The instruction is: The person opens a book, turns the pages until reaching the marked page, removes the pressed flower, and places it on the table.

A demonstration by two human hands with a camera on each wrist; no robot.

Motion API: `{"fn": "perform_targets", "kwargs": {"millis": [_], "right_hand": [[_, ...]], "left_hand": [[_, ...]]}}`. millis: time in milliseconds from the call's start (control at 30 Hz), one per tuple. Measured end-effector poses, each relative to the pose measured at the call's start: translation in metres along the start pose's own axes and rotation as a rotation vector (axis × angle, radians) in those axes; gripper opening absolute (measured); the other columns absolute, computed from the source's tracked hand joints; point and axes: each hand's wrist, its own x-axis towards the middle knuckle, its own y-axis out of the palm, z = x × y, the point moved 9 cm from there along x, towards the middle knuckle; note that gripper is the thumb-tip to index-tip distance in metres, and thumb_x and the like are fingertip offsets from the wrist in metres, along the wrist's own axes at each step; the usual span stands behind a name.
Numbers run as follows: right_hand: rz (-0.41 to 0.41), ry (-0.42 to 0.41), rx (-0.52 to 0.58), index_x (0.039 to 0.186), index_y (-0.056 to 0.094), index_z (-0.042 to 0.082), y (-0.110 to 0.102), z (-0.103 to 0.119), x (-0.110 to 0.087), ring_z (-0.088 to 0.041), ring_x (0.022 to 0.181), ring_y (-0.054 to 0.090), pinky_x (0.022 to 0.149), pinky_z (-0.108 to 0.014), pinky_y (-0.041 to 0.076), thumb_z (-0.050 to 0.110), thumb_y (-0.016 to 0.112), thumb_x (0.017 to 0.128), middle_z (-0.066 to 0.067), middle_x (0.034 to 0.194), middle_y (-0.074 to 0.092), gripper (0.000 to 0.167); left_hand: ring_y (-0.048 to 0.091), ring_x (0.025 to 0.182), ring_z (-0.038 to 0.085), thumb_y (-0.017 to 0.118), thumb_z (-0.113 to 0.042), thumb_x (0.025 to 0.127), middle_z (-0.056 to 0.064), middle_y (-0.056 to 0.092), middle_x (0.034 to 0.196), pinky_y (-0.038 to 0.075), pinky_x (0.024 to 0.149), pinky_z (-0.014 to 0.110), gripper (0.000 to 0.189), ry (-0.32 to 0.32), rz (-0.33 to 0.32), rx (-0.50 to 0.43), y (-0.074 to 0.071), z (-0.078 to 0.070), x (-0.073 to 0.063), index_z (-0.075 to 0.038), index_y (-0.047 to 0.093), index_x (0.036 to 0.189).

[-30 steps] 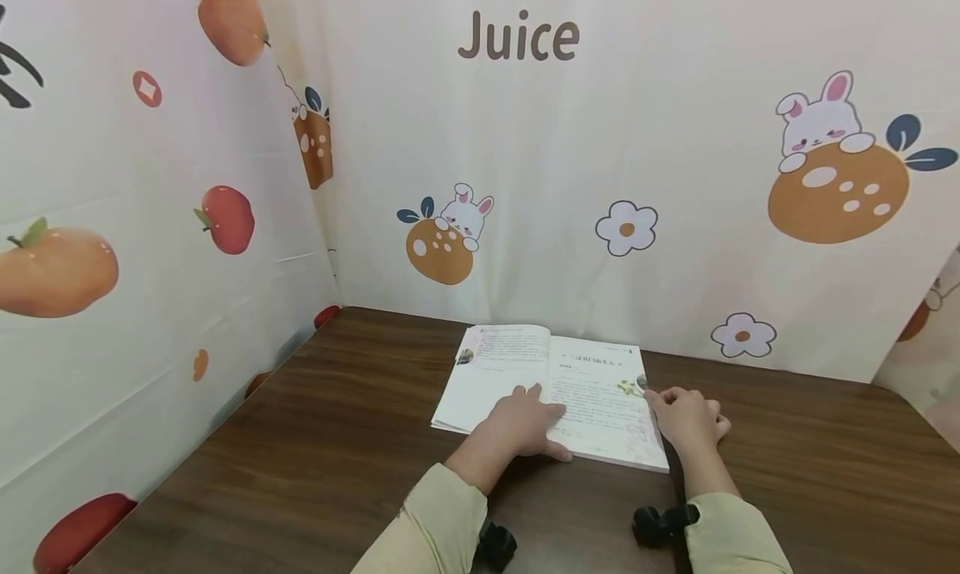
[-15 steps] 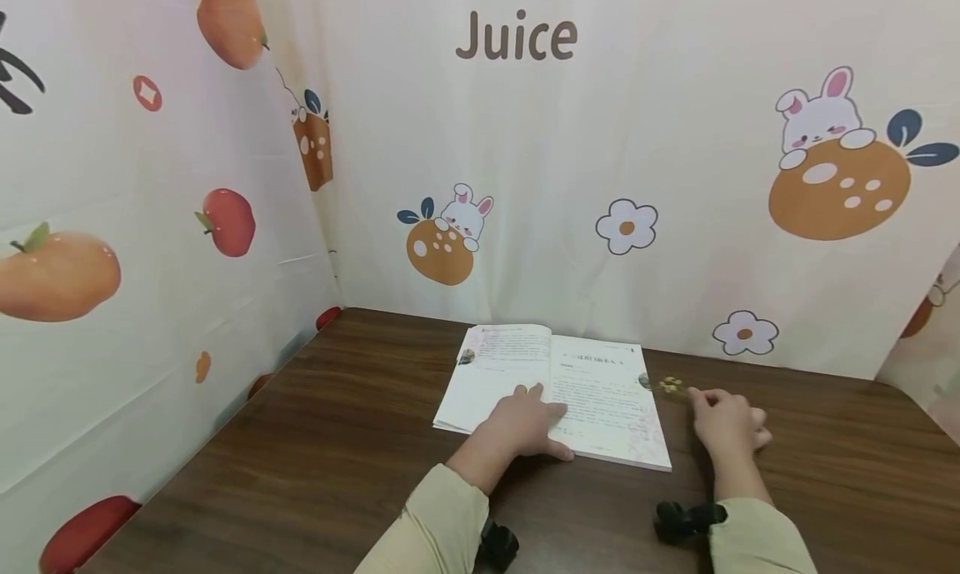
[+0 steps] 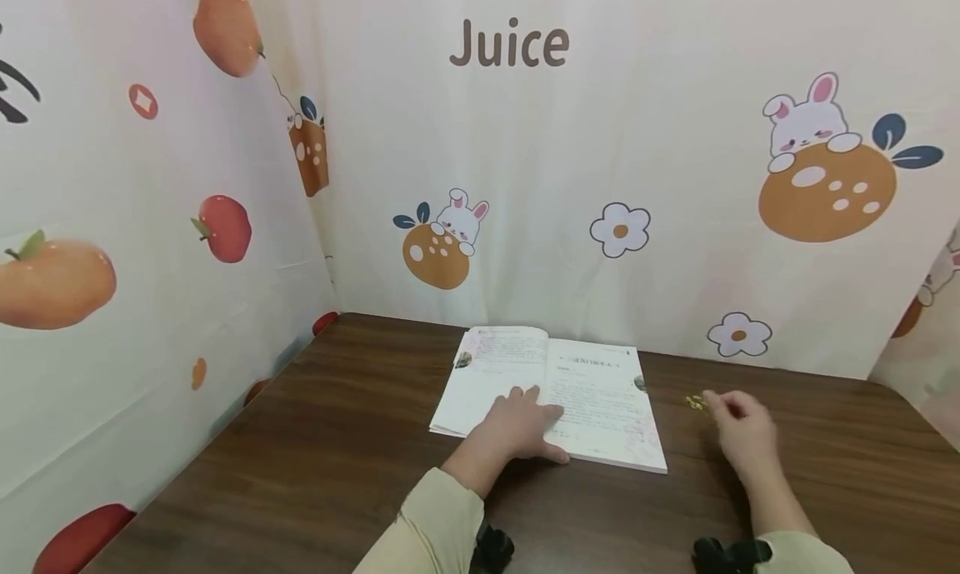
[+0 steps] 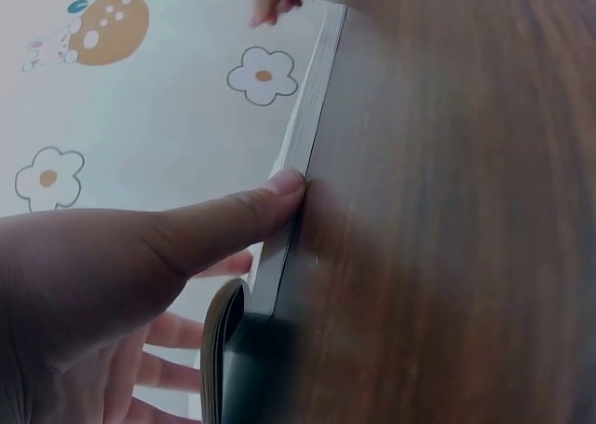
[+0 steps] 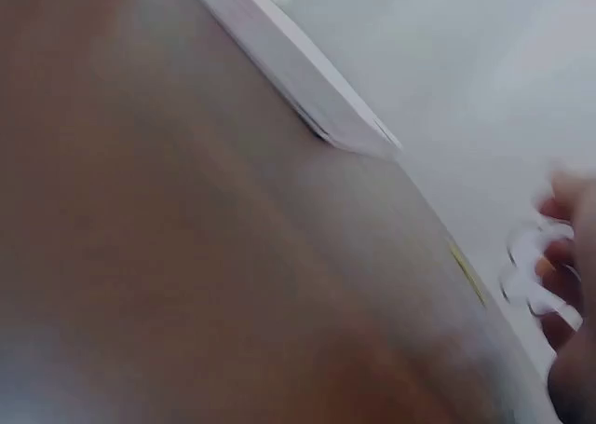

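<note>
An open book [image 3: 607,407] with printed pages lies flat on the brown table. My left hand [image 3: 516,428] rests across its lower middle with fingers spread over the pages. In the left wrist view, the thumb of that hand touches the book's lower edge [image 4: 303,130]. A small, thin, gold-coloured flower-like piece [image 3: 695,403] lies on the table to the right of the book. My right hand [image 3: 748,432] is just beside it, fingers loosely curled. In the right wrist view the gold piece [image 5: 467,275] shows apart from the fingers.
The wood-grain table [image 3: 285,474] extends to both sides of the book. A white curtain [image 3: 540,157] printed with fruit, rabbits and flowers stands right behind the table, and another [image 3: 150,166] runs along the left. A black wrist camera [image 3: 727,553] sits at the right cuff.
My right hand has moved right from the book's right edge, bringing the gold flower-like piece off the page to the table and letting it go. The left hand has stayed on the book.
</note>
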Motion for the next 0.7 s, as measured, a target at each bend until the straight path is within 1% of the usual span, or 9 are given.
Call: {"fn": "perform_targets", "kwargs": {"millis": [33, 100, 167, 233, 333, 433, 567, 633, 700], "right_hand": [[0.054, -0.080, 0.035, 0.093, 0.063, -0.002, 0.008, 0.011, -0.004, -0.038, 0.101, 0.045, 0.081, -0.048, 0.034, 0.031, 0.051, 0.095, -0.022, 0.103, 0.056, 0.035], [0.215, -0.226, 0.089, 0.099, 0.066, 0.002, 0.028, 0.031, -0.017, -0.036, 0.108, 0.047, 0.086, -0.050, 0.036, 0.026, 0.056, 0.093, -0.019, 0.111, 0.058, 0.027], [0.368, -0.311, 0.103, 0.110, 0.065, 0.005, 0.044, 0.044, -0.031, -0.041, 0.121, 0.039, 0.094, -0.058, 0.028, 0.025, 0.060, 0.090, -0.017, 0.124, 0.054, 0.029], [0.460, -0.349, 0.089, 0.117, 0.063, 0.006, 0.054, 0.051, -0.041, -0.044, 0.125, 0.033, 0.094, -0.064, 0.022, 0.027, 0.065, 0.087, -0.017, 0.132, 0.049, 0.037], [0.506, -0.353, 0.029, 0.121, 0.062, 0.009, 0.058, 0.052, -0.048, -0.045, 0.129, 0.029, 0.095, -0.066, 0.017, 0.031, 0.068, 0.082, -0.013, 0.137, 0.046, 0.045], [0.512, -0.346, 0.014, 0.120, 0.063, 0.009, 0.057, 0.050, -0.048, -0.044, 0.129, 0.029, 0.097, -0.066, 0.015, 0.032, 0.069, 0.081, -0.014, 0.137, 0.046, 0.046], [0.530, -0.336, 0.007, 0.121, 0.062, 0.009, 0.057, 0.047, -0.047, -0.043, 0.129, 0.029, 0.097, -0.065, 0.015, 0.034, 0.069, 0.081, -0.013, 0.137, 0.046, 0.047], [0.537, -0.331, 0.006, 0.121, 0.062, 0.009, 0.057, 0.046, -0.048, -0.043, 0.129, 0.029, 0.097, -0.066, 0.015, 0.035, 0.069, 0.081, -0.013, 0.137, 0.046, 0.048], [0.538, -0.328, 0.003, 0.121, 0.062, 0.010, 0.057, 0.044, -0.048, -0.042, 0.129, 0.029, 0.096, -0.066, 0.015, 0.036, 0.068, 0.081, -0.012, 0.137, 0.046, 0.048]], "left_hand": [[0.040, 0.119, 0.026, 0.064, -0.066, 0.071, 0.005, 0.041, 0.139, 0.036, 0.094, 0.043, 0.070, 0.009, -0.001, -0.002, -0.001, 0.001, 0.000, -0.035, 0.050, 0.132], [0.038, 0.122, 0.025, 0.065, -0.063, 0.072, 0.003, 0.040, 0.141, 0.034, 0.096, 0.044, 0.070, 0.029, -0.001, -0.007, -0.002, 0.005, 0.000, -0.034, 0.049, 0.133], [0.036, 0.126, 0.024, 0.067, -0.059, 0.073, 0.002, 0.038, 0.143, 0.032, 0.097, 0.045, 0.069, 0.058, 0.005, -0.005, -0.004, 0.011, -0.002, -0.033, 0.048, 0.135], [0.033, 0.129, 0.023, 0.068, -0.054, 0.076, 0.000, 0.036, 0.145, 0.030, 0.098, 0.047, 0.068, 0.082, 0.022, -0.016, -0.005, 0.017, -0.005, -0.032, 0.046, 0.136], [0.031, 0.131, 0.023, 0.069, -0.043, 0.079, -0.001, 0.034, 0.146, 0.027, 0.099, 0.050, 0.064, 0.096, 0.041, -0.027, -0.009, 0.029, -0.012, -0.031, 0.044, 0.137], [0.027, 0.133, 0.026, 0.071, -0.030, 0.081, 0.000, 0.032, 0.147, 0.022, 0.100, 0.055, 0.065, 0.066, 0.070, -0.026, -0.013, 0.047, -0.019, -0.030, 0.041, 0.139], [0.021, 0.134, 0.032, 0.073, -0.021, 0.078, 0.006, 0.028, 0.149, 0.016, 0.100, 0.062, 0.067, -0.031, 0.095, -0.046, -0.021, 0.081, -0.030, -0.028, 0.043, 0.138], [0.018, 0.134, 0.035, 0.074, -0.019, 0.076, 0.009, 0.027, 0.148, 0.015, 0.099, 0.063, 0.060, -0.094, 0.075, -0.104, -0.031, 0.097, -0.036, -0.028, 0.051, 0.131], [0.015, 0.134, 0.037, 0.073, -0.014, 0.076, 0.012, 0.027, 0.147, 0.016, 0.099, 0.064, 0.048, -0.136, 0.037, -0.186, -0.044, 0.107, -0.043, -0.026, 0.061, 0.120]]}}
